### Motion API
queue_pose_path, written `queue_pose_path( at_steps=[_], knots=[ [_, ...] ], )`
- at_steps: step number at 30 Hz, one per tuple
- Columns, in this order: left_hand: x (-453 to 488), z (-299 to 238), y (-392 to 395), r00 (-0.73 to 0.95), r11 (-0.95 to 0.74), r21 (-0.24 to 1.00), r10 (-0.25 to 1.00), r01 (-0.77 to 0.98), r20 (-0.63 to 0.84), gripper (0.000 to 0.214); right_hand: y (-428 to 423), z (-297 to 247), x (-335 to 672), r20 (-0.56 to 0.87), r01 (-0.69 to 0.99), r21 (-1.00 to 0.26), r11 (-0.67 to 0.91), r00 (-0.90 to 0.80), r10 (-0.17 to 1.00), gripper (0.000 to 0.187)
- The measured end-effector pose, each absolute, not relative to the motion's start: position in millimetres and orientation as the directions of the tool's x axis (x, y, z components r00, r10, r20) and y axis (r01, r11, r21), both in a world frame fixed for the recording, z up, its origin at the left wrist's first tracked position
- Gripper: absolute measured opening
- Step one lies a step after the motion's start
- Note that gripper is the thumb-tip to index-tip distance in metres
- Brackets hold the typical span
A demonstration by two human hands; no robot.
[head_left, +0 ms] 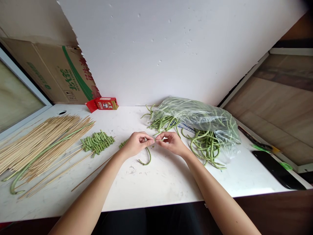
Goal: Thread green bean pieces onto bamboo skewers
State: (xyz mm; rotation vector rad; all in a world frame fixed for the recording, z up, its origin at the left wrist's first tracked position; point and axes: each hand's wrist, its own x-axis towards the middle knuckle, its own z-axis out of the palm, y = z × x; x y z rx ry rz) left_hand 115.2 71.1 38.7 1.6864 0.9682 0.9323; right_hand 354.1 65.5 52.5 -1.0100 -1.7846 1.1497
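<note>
My left hand point(136, 143) is closed in a pinch on a long green bean point(147, 157) whose free end curls down onto the white table point(158, 182). A thin bamboo skewer point(93, 173) runs from under that hand toward the lower left, with green bean pieces threaded near the hand. My right hand point(172, 142) is pinched shut at the same spot, fingertips meeting those of the left. What the right fingers grip is too small to name. Finished skewers of folded bean pieces point(97, 142) lie to the left.
A big pile of bare bamboo skewers point(41, 140) with one long bean across it fills the left. A clear plastic bag of long beans point(195, 120) lies at right. A black knife point(276, 168) rests near the right edge. A red carton point(104, 103) and cardboard box point(56, 71) stand behind.
</note>
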Motion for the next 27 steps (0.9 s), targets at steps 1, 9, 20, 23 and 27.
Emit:
queue_pose_path(
  at_steps=[1,9,20,23,27],
  knots=[
    [115.3,38.8,70.9,0.399,-0.232,0.956,0.905,0.178,0.145,0.04,65.9,52.2,354.2,0.176,0.2,-0.941,0.273,-0.4,0.899,0.03],
    [115.4,41.1,69.0,0.399,-0.182,0.971,0.911,0.156,0.107,0.038,67.7,47.9,354.0,0.163,0.181,-0.949,0.258,-0.42,0.893,0.031],
    [115.6,43.8,67.4,0.412,-0.159,0.969,0.908,0.19,0.068,0.037,67.0,47.1,353.4,0.156,0.179,-0.95,0.256,-0.437,0.886,0.031],
    [114.2,41.6,69.0,0.419,-0.174,0.968,0.904,0.183,0.083,0.037,67.3,46.9,354.3,0.15,0.181,-0.949,0.259,-0.461,0.874,0.031],
    [112.5,40.5,71.3,0.416,-0.198,0.966,0.902,0.168,0.113,0.037,69.2,45.3,354.3,0.145,0.184,-0.95,0.252,-0.452,0.88,0.033]
  ],
)
